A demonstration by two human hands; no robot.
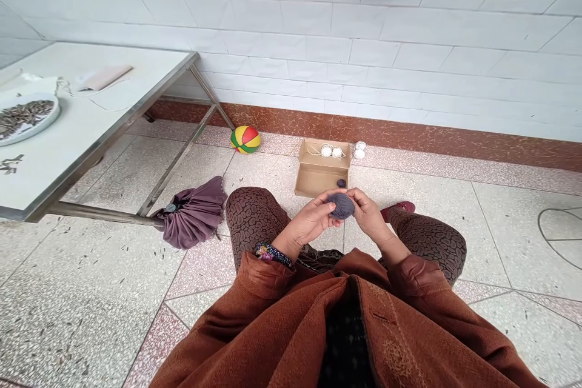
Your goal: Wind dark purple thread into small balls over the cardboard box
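A dark grey-purple ball of yarn [341,207] is held up between my two hands, over the gap between my knees. My left hand [311,219] cradles it from the left, the thumb lying across its near side. At the ball's right edge, the fingertips and thumb of my right hand [368,213] are closed in a pinch; whether a loose strand runs between them is too small to tell. Just beyond my hands, an open cardboard box [318,182] lies on the floor. A small dark ball [341,183] sits in its near right corner, and white balls of yarn [331,151] rest against its lid.
More white balls [359,150] lie right of the box. A striped toy ball [245,139] is near the wall. At the left stands a metal-framed table [136,66] bearing a plate [57,112] of dark pieces. A folded purple umbrella [195,212] leans by its leg.
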